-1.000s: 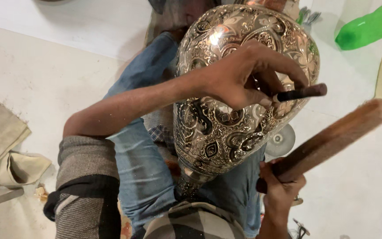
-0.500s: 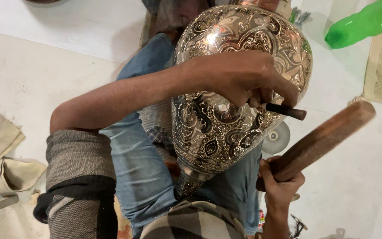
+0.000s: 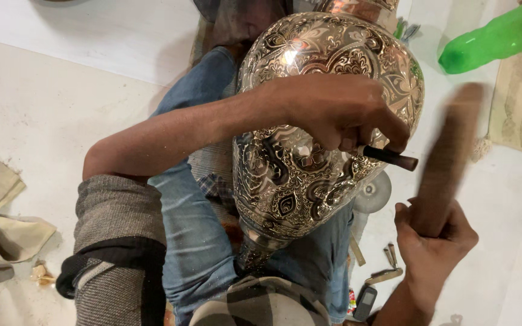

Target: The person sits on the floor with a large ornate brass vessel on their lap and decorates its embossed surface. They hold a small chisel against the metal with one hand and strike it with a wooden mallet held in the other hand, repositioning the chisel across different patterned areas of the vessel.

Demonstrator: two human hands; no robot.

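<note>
Swung upright since half a second ago: wooden mallet (image 3: pixel 448 157), blurred, earlier slanting low to the right. Clenched round its lower end, right hand (image 3: pixel 433 238), near the bottom edge. Beyond, left hand (image 3: pixel 339 111) closed on a dark chisel (image 3: pixel 388 157), tip against the engraved metal vase (image 3: pixel 309 157), much as before. Vase lying across the lap on blue jeans (image 3: pixel 194 223), mouth hidden, contents impossible to tell. Farthest, a green plastic bottle (image 3: pixel 496 39) on the floor (image 3: pixel 43 108), contents unclear.

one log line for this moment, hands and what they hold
left hand: grips dark chisel against engraved metal vase | right hand: grips wooden mallet, blurred | vase on lap
</note>
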